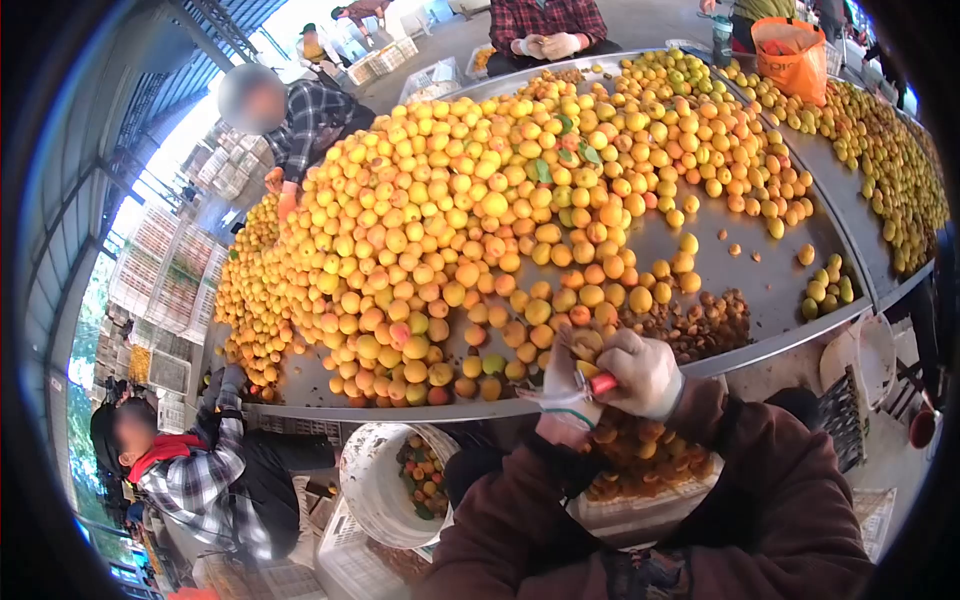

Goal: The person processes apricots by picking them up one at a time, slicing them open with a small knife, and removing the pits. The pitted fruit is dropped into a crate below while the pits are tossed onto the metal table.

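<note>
My right hand [645, 375], in a pale work glove, is closed round a small red-handled tool [603, 383] with a short metal end. Close against it, my gloved left hand [566, 388] grips an apricot [587, 346] at the table's near edge. The metal end points toward the left palm, where the fingers partly hide it. A heap of pits and scraps [710, 322] lies on the metal table just beyond my hands. Below my wrists, a pale crate [640, 510] in front of me holds opened apricot pieces [650, 460].
Whole apricots [420, 230] are piled over much of the table [740, 262]. A white bucket [372, 490] with some fruit stands below its near edge. Several people work around it, one at the lower left [205, 465]. An orange bag [790, 60] rests at the far right.
</note>
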`<action>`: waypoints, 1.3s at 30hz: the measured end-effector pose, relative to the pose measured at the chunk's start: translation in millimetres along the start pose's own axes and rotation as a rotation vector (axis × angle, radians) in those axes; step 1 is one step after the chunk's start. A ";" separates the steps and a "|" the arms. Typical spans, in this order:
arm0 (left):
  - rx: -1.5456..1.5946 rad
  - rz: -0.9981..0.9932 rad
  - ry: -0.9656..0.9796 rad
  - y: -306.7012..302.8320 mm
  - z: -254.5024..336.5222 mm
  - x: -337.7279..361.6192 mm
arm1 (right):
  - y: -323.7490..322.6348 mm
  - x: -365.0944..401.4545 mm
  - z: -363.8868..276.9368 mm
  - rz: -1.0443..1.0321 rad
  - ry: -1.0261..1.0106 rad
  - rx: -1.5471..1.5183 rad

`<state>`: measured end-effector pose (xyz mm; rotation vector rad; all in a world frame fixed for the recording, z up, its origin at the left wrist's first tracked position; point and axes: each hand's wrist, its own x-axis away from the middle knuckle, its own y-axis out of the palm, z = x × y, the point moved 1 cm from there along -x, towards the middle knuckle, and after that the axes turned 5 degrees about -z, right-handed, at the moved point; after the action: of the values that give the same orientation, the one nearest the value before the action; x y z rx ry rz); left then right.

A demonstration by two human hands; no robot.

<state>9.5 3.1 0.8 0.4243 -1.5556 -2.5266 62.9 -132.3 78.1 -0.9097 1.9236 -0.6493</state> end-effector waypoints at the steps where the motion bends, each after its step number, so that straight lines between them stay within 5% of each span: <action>1: 0.162 0.095 -0.066 27.5 7.2 8.3 | -5.6 -2.1 -0.8 -0.025 0.025 -0.001; 2: 0.025 0.332 -0.057 63.3 12.3 8.9 | -4.4 -1.2 2.6 0.055 0.042 -0.106; 3: -0.025 0.218 -0.063 11.1 17.1 10.6 | 6.3 -6.2 -4.8 0.127 0.128 -0.237; 5: 0.113 0.595 -0.326 48.6 21.4 -1.4 | 8.1 -0.1 1.7 0.287 0.315 -0.615; 8: -0.133 0.351 -0.336 56.3 17.4 10.5 | -16.6 -13.6 -0.8 0.443 0.628 -1.054; 11: -0.310 0.398 -0.371 60.8 12.8 13.8 | -18.1 -18.5 9.5 0.583 0.786 -1.258; 15: -0.345 0.490 -0.397 74.8 5.0 14.7 | -27.3 -23.5 6.2 0.556 0.724 -1.314; 25: -0.408 0.263 -0.477 74.7 -5.2 16.8 | -35.1 -31.8 -5.4 0.549 0.635 -1.444; 29: -0.448 0.325 -0.504 79.4 -3.2 16.1 | -28.1 -40.8 -15.8 0.537 0.559 -1.304; 32: -0.437 0.306 -0.476 75.3 -0.5 15.3 | -23.2 -45.5 -22.3 0.532 0.533 -1.200; 37: -0.827 0.244 -0.123 64.8 -4.4 7.4 | -11.9 -54.9 -24.1 0.563 0.543 -1.220; 39: -0.720 0.273 -0.213 58.2 3.3 5.1 | -9.8 -59.3 -19.7 0.547 0.567 -1.424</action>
<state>2.2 -21.9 53.3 -0.1449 -0.5914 -2.7245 69.0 -89.1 123.9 -0.9075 2.9465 1.0750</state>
